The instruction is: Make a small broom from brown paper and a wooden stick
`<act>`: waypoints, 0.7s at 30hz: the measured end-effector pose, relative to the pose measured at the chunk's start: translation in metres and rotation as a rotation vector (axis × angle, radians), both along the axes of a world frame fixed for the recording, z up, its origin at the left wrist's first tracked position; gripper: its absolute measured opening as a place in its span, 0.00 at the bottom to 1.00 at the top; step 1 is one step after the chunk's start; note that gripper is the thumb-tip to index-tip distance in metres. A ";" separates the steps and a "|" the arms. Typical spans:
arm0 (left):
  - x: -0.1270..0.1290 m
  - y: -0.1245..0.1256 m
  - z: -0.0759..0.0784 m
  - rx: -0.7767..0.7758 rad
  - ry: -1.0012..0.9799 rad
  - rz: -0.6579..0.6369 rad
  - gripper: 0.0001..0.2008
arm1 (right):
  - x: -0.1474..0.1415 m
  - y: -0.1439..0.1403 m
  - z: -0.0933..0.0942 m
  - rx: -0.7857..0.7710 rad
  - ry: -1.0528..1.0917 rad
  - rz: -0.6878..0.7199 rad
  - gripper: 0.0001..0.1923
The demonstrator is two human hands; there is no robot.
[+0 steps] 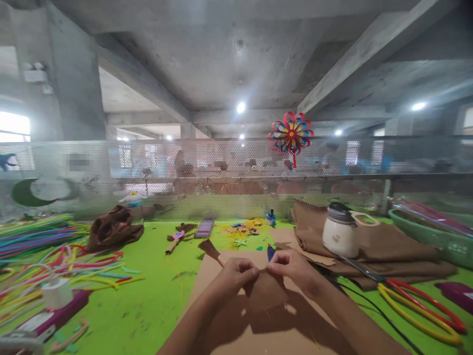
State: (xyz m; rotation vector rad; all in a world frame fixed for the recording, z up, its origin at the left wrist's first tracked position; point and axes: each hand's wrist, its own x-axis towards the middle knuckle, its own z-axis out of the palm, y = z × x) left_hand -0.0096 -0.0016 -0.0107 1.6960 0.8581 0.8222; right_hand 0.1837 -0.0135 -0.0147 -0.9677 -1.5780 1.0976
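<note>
My left hand (238,276) and my right hand (293,271) are close together over a sheet of brown cardboard (207,266). Both pinch the upper edge of a small brown piece (266,292), which looks like paper or felt. Just beyond my left hand lies a brown fringed bundle (210,248) on a pale stick, like a tiny broom. A dark blue pointed thing (271,252) shows behind my right fingertips; whether I touch it I cannot tell. Farther back is a similar small broom-like piece (176,239) with a pink and blue oval on it.
Scissors (417,301), a jug (340,231), folded brown material (399,246) and a green basket (432,236) stand right. Left lie colourful pipe cleaners (107,266), crumpled brown cloth (114,229) and a power strip (51,318). A perforated screen (221,197) closes the back.
</note>
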 end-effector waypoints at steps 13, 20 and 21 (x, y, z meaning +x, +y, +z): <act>-0.002 -0.004 0.002 -0.202 -0.303 -0.119 0.18 | 0.004 -0.013 0.017 -0.064 0.257 0.175 0.19; 0.006 -0.009 -0.007 -0.352 -0.413 -0.242 0.16 | 0.001 -0.020 0.012 0.009 0.111 0.325 0.11; 0.007 -0.010 -0.009 -0.360 -0.416 -0.254 0.16 | 0.001 -0.020 0.013 0.045 0.110 0.339 0.10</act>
